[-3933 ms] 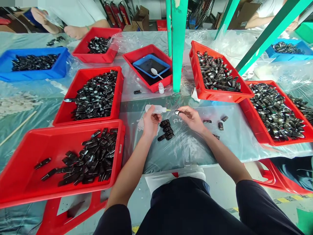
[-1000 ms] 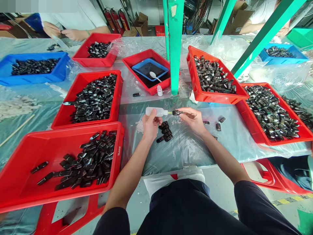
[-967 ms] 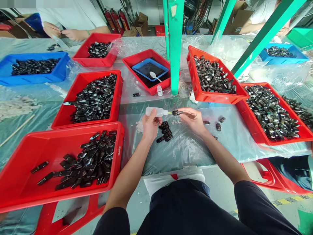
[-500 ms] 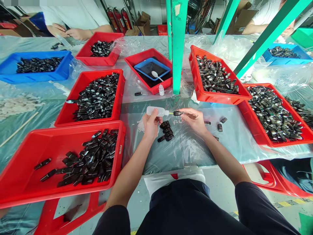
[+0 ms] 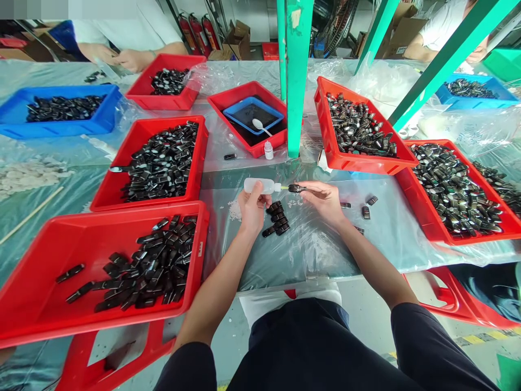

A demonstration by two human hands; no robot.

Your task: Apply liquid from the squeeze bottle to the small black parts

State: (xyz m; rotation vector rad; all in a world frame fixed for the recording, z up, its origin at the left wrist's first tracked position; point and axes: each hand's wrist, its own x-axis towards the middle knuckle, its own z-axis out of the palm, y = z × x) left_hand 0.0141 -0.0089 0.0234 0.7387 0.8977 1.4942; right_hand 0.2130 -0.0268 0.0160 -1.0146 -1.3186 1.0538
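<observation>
My left hand (image 5: 253, 205) is closed around a translucent squeeze bottle (image 5: 259, 186), tilted on its side with its thin yellowish tip pointing right. That tip meets, or nearly meets, a small glossy black part (image 5: 296, 188) pinched in the fingertips of my right hand (image 5: 323, 200). Below the bottle, a short stack of similar black parts (image 5: 278, 218) lies on the plastic-covered table (image 5: 301, 255). Tiny white pieces (image 5: 235, 210) are scattered beside my left hand. Right of my right hand lie several loose black parts (image 5: 366, 212).
Red bins of black parts stand at left (image 5: 201, 255), mid-left (image 5: 203, 157) and right (image 5: 448, 236). Behind my hands are a small white bottle (image 5: 268, 150), a blue tray (image 5: 234, 111) with a white spoon (image 5: 259, 125), and a green post (image 5: 295, 81). Co-workers' hands (image 5: 132, 58) show across the table.
My hands, the squeeze bottle and the black part hold almost the same position. Across the table, a co-worker's hands have shifted slightly.
</observation>
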